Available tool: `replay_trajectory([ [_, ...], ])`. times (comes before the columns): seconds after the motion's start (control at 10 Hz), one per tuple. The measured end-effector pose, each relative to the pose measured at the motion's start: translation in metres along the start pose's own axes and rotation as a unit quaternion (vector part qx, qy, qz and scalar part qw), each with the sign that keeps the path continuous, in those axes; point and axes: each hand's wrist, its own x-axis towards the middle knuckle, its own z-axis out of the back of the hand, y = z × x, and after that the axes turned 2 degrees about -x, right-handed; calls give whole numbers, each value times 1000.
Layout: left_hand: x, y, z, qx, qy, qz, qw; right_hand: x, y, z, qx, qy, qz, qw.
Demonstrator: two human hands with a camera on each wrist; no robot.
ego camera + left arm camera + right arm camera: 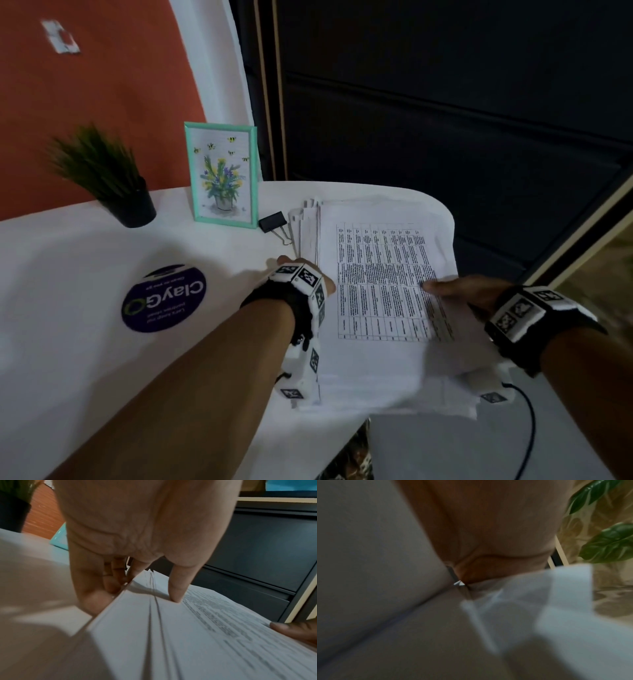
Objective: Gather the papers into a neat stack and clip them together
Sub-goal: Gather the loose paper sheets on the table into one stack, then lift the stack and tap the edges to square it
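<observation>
A white table (85, 260) stands against an orange wall, with a dark cabinet behind its far end. On the table's right part lies the stack of papers (376, 246), and everything else is placed here from that stack. The top sheet is white, printed with a ruled grid of small dark text. The stack is not squared: along its left side and far left corner the lower sheets fan out in steps, and at the near right corner loose sheets stick out past the table's edge.

The left hand (301, 277) is at the stack's left edge. In the left wrist view its fingers (96, 599) are straight and close together, pressed against the side of the sheets, while its thumb (177, 588) rests tip down on the top sheet. The right hand (459, 291) grips the stack's right side, thumb flat on the printed page; its other fingers are under the paper, and whether they are spread cannot be told.

Just beyond the stack's far left corner lies a black binder clip (273, 222), touching no hand. Left of the clip stands a teal picture frame (222, 174), farther left a potted plant (113, 185). Well left of the stack is a round dark sticker (163, 297).
</observation>
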Motion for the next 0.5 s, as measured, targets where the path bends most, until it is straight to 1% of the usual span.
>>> replay_trajectory([
  [0.1,-4,-1,-1,-23,-2,10,1000,-7,2,5,-52,-12,-16,998],
  [0.2,-22,-4,0,-31,-1,3,1000,-42,11,5,-38,-53,21,998],
  [0.3,-28,-6,-2,-55,20,6,998,-59,22,-2,5,-65,88,994],
  [0.4,-52,-7,13,-78,61,9,995,-88,36,-9,11,-86,151,985],
  [0.5,-58,4,22,-220,113,9,969,-127,54,-10,57,-87,225,969],
])
